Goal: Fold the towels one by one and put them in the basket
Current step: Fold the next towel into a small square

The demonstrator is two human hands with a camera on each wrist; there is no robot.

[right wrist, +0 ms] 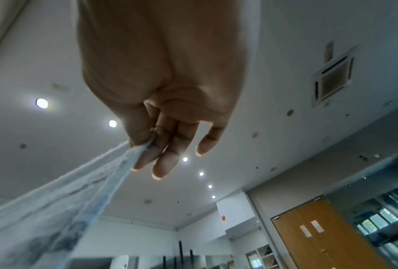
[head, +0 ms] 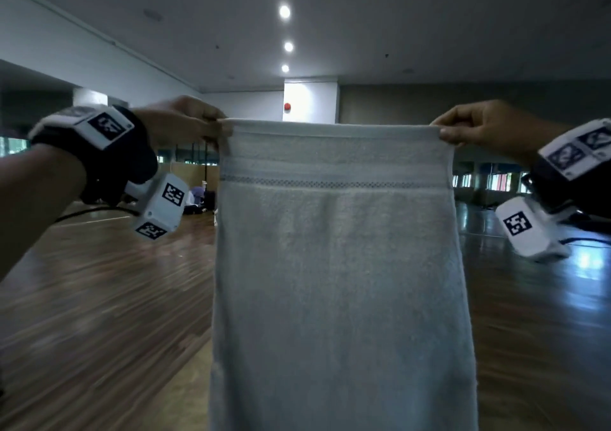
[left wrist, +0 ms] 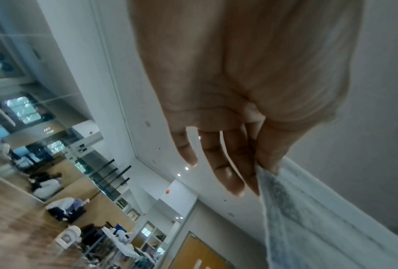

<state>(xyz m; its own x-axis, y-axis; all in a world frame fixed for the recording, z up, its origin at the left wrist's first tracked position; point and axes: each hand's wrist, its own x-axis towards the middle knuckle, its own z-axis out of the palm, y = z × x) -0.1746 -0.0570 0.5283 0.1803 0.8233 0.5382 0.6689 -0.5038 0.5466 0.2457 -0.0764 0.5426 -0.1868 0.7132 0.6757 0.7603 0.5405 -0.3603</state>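
A pale blue-grey towel point(head: 340, 265) with a dark patterned band near its top hangs flat in the air in front of me, its lower end running out of the head view. My left hand point(head: 211, 126) pinches its top left corner. My right hand point(head: 444, 131) pinches the top right corner, so the top hem is stretched level between them. In the left wrist view the thumb and forefinger of the left hand point(left wrist: 262, 163) nip the towel point(left wrist: 320, 227). From the right wrist, the right hand point(right wrist: 145, 143) nips the towel point(right wrist: 62, 203) the same way. No basket shows.
A large hall with a wooden floor point(head: 99, 298) spreads below and behind the towel. People sit on the floor far off at the left point(left wrist: 62, 209). A white pillar with a red alarm point(head: 287, 107) stands at the far wall, and wooden doors point(right wrist: 327, 234) at the right.
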